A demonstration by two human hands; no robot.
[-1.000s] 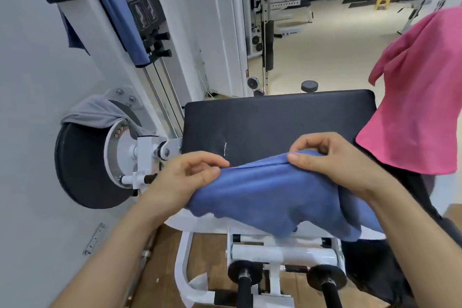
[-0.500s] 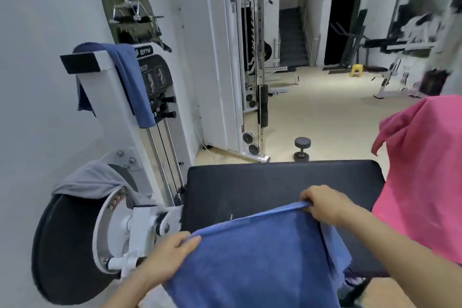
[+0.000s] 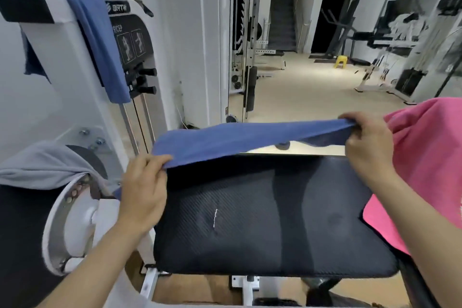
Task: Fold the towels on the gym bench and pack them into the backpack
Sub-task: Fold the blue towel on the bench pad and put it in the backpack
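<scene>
I hold a blue towel (image 3: pixel 240 140) stretched flat in the air above the far edge of the black padded bench (image 3: pixel 262 220). My left hand (image 3: pixel 143 187) pinches its left corner and my right hand (image 3: pixel 367 142) pinches its right corner. A pink towel (image 3: pixel 425 162) hangs at the right, overlapping the bench's right edge. Another blue towel (image 3: pixel 100 32) drapes over the white machine arm at upper left. A grey towel (image 3: pixel 47 165) lies over the black weight disc at left. No backpack is visible.
A white tricep machine (image 3: pixel 130 40) stands at left with a round pivot plate (image 3: pixel 70 227). Behind the bench are a cable rack (image 3: pixel 243 32), a dumbbell (image 3: pixel 282 145) on the floor, open beige floor, a yellow stool (image 3: pixel 341 61) and further machines at right.
Both hands have lifted the blue towel off the bench front and spread it wide and flat away from me, above the bench's far edge. The view tilted upward.
</scene>
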